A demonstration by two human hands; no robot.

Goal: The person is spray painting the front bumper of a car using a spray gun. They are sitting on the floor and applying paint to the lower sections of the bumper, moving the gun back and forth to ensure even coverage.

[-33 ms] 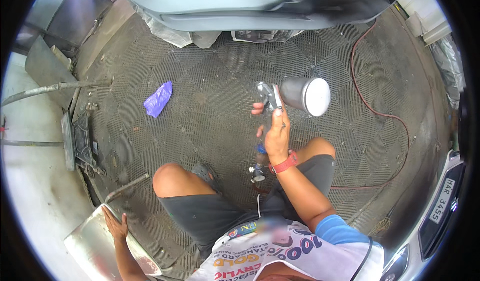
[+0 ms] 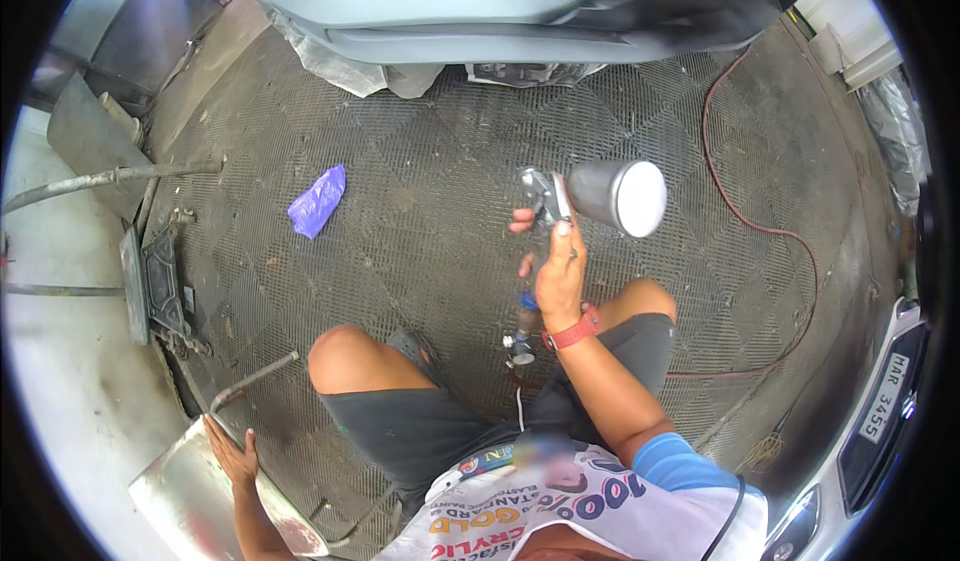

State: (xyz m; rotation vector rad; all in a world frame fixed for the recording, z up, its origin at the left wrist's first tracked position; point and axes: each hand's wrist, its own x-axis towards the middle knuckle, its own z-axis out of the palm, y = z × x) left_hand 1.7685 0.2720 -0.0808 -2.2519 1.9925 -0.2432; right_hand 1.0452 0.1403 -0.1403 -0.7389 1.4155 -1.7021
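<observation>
My right hand (image 2: 562, 273), with a red watch on the wrist, is closed around the handle of a metal spray gun (image 2: 545, 193). A grey metal cup (image 2: 592, 189) with a white round end (image 2: 641, 199) is attached to the gun and tilts over to the right. Below the handle hang a blue fitting (image 2: 527, 302) and a small round gauge or regulator (image 2: 519, 349). At lower left, my left hand (image 2: 233, 451) lies flat with fingers stretched on a worn, whitish panel (image 2: 170, 486) beside a bent metal tube (image 2: 255, 376).
A grey bumper-like car part (image 2: 480, 21) spans the far side, with plastic sheeting (image 2: 345, 66) below it. A purple plastic bag (image 2: 317, 201) lies on the patterned floor. A red hose (image 2: 740, 211) curves along the right. A car front (image 2: 870, 421) stands at lower right.
My right hand and the spray gun have shifted very slightly to the right and nearer. My left hand stays on the panel.
</observation>
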